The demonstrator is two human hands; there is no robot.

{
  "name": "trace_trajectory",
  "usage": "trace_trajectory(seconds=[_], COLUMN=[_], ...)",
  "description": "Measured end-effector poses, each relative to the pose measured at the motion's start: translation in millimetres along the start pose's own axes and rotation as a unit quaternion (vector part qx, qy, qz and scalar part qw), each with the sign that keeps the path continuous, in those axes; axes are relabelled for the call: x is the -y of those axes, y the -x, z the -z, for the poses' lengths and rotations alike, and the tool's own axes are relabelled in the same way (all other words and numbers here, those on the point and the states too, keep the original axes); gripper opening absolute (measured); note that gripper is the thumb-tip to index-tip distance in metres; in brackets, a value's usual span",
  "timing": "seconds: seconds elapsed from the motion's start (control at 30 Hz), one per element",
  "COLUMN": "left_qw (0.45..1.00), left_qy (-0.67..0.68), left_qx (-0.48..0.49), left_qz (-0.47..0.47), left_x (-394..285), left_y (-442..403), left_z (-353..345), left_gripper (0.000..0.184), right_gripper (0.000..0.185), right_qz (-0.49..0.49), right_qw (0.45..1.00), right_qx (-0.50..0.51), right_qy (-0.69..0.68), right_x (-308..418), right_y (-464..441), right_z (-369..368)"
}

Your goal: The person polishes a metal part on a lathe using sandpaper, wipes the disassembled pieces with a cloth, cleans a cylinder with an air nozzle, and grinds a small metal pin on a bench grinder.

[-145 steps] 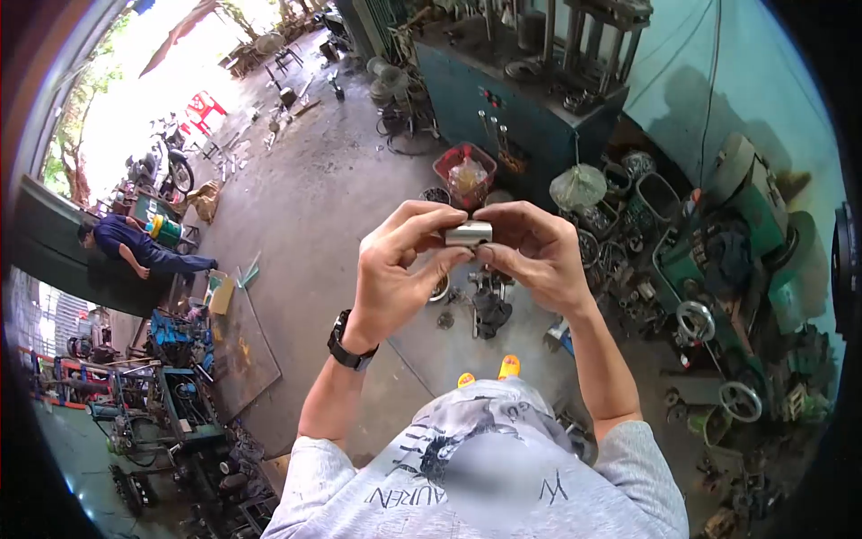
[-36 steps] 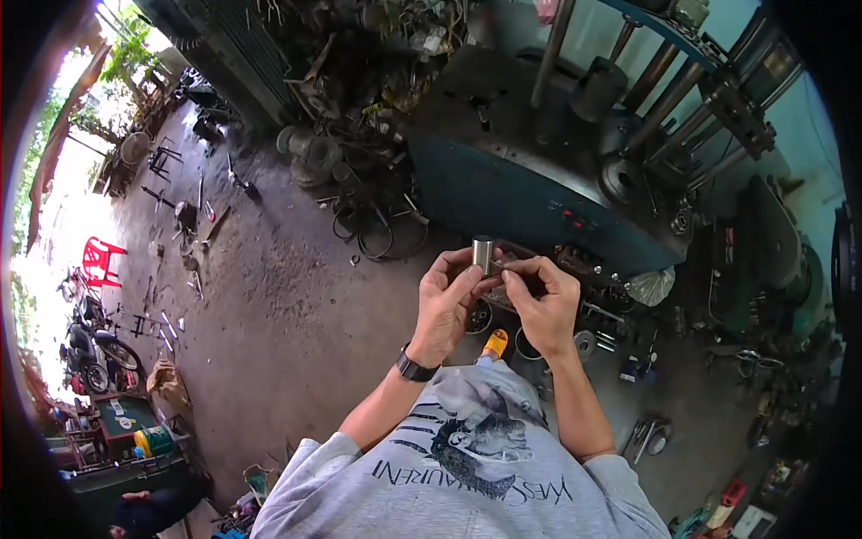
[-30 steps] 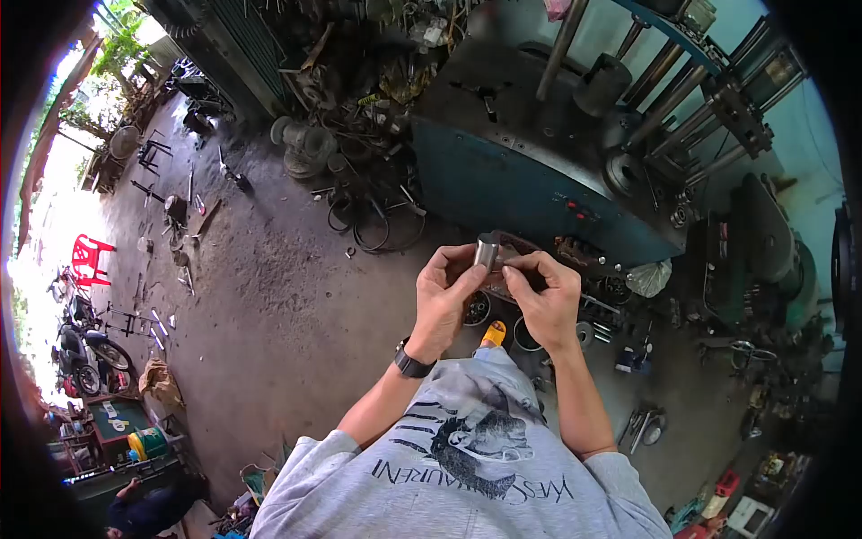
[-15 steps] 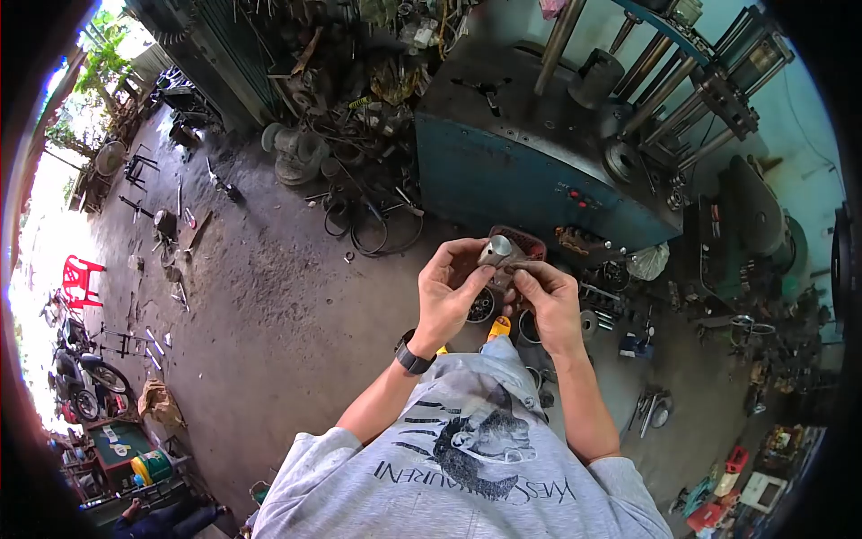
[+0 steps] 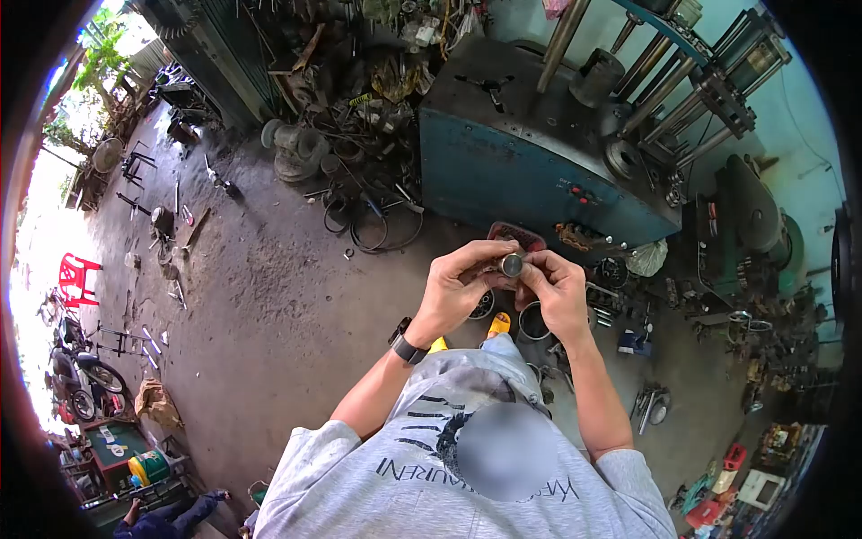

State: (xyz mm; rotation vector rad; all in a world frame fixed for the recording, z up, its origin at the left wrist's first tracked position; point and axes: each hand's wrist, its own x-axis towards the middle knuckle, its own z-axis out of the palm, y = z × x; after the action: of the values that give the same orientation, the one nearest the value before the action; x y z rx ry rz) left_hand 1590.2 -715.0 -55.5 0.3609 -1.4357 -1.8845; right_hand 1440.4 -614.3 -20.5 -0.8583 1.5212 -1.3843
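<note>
A small, round metal piston is held in front of my chest, its flat circular end turned up toward me. My left hand is closed around it from the left, fingers over the far side. From the right, my right hand pinches at its edge with thumb and fingertips. My fingers hide most of the piston's side. Beyond my hands, a reddish basket stands on the floor, partly covered by them.
A blue steel machine cabinet with upright posts stands ahead. Metal rings and other parts lie by my feet on the right. Scrap and hoses are piled ahead left. A red chair and a motorcycle stand far left.
The piston has been tilted, so its round end now faces up and its shiny side no longer shows. It sits slightly lower and further right, and both hands have shifted their fingers around it.
</note>
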Motion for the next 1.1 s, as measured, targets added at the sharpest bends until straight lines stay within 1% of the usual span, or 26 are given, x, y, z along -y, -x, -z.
trace_trajectory(seconds=[0.03, 0.1, 0.17, 0.23, 0.3, 0.37, 0.4, 0.43, 0.47, 0.5, 0.53, 0.57, 0.6, 0.63, 0.67, 0.7, 0.73, 0.77, 0.83, 0.87, 0.9, 0.93, 0.97, 1.0, 1.03, 1.1], left_qw=[1.000, 0.999, 0.996, 0.995, 0.995, 0.999, 0.999, 0.999, 0.996, 0.996, 0.989, 0.971, 0.955, 0.955, 0.988, 0.997, 0.992, 0.991, 0.995, 0.999, 0.999, 0.994, 0.976, 0.978, 0.978, 0.966], left_qy=[-0.022, -0.044, -0.083, -0.083, -0.084, 0.012, 0.011, 0.049, 0.087, 0.086, 0.054, 0.020, 0.007, 0.004, -0.010, -0.024, -0.035, -0.036, -0.061, -0.034, -0.036, -0.031, -0.027, -0.070, -0.073, -0.096], left_qx=[0.005, 0.008, 0.003, 0.016, 0.031, 0.025, 0.028, 0.015, 0.003, 0.006, -0.006, -0.018, -0.006, -0.005, 0.032, 0.071, 0.111, 0.120, 0.082, 0.014, 0.020, -0.007, -0.035, -0.053, -0.052, -0.024], left_qz=[-0.011, -0.024, -0.036, -0.045, -0.054, -0.036, -0.036, -0.001, 0.035, 0.035, 0.137, 0.238, 0.298, 0.298, 0.151, 0.000, -0.056, -0.053, -0.016, 0.002, 0.002, 0.109, 0.214, 0.189, 0.187, 0.240], left_x=[0, 0, -1, -4, -4, -4, -4, -4, -3, -2, -2, -5, -16, -16, -15, -14, -13, -14, -13, -4, -1, 1, 0, -1, -3, -10], left_y=[0, -1, -1, -1, -2, -4, -4, -5, -5, -7, -10, -14, -18, -16, -12, -10, -12, -11, -8, -16, -20, -24, -28, -31, -36, -50], left_z=[1, 2, 4, 3, 1, -1, -2, -2, -1, 1, 5, 7, 5, 3, -1, -4, -3, 0, 6, -1, 1, 4, 3, -8, -12, -22], left_gripper=[0.038, 0.039, 0.040, 0.040, 0.040, 0.040, 0.040, 0.040, 0.041, 0.041, 0.044, 0.047, 0.059, 0.059, 0.067, 0.074, 0.083, 0.083, 0.092, 0.072, 0.072, 0.059, 0.054, 0.056, 0.056, 0.046], right_gripper=[0.015, 0.012, 0.012, 0.011, 0.010, 0.009, 0.009, 0.009, 0.008, 0.008, 0.008, 0.008, 0.009, 0.009, 0.010, 0.010, 0.009, 0.009, 0.010, 0.009, 0.009, 0.008, 0.008, 0.008, 0.008, 0.008], right_qz=[0.000, -0.014, -0.029, -0.045, -0.003, 0.010, 0.024, 0.026, 0.072, 0.117, 0.118, 0.144, 0.170, 0.172, 0.114, 0.057, 0.042, 0.043, 0.033, 0.054, 0.057, 0.080, 0.103, 0.110, 0.113, 0.180], right_qw=[1.000, 0.994, 0.994, 0.994, 0.999, 0.998, 0.996, 0.996, 0.994, 0.989, 0.989, 0.985, 0.979, 0.979, 0.989, 0.993, 0.990, 0.989, 0.982, 0.984, 0.983, 0.983, 0.983, 0.983, 0.982, 0.970], right_qx=[0.001, -0.003, 0.006, 0.013, -0.019, -0.034, -0.049, -0.051, -0.071, -0.091, -0.092, -0.091, -0.088, -0.090, -0.092, -0.094, -0.087, -0.095, -0.102, -0.110, -0.114, -0.116, -0.117, -0.126, -0.126, -0.153], right_qy=[0.001, -0.104, -0.101, -0.100, -0.043, -0.055, -0.066, -0.067, -0.037, -0.007, -0.009, 0.029, 0.067, 0.065, 0.015, -0.036, -0.099, -0.103, -0.154, -0.129, -0.132, -0.114, -0.095, -0.078, -0.080, 0.050], right_x=[-1, -3, -8, -13, -16, -20, -21, -21, -21, -21, -24, -29, -31, -30, -29, -29, -35, -35, -32, -30, -31, -33, -33, -32, -32, -32], right_y=[1, 2, 3, 3, 2, 2, 1, 1, 1, 1, 1, 0, -1, -1, -1, 0, -3, -3, -4, -4, -5, -7, -8, -8, -8, -8], right_z=[-1, -3, 1, 3, 3, 2, 1, -2, -6, -9, -9, -9, -9, -9, -8, -7, -1, 0, 2, 2, 2, 3, 5, 6, 8, 14])
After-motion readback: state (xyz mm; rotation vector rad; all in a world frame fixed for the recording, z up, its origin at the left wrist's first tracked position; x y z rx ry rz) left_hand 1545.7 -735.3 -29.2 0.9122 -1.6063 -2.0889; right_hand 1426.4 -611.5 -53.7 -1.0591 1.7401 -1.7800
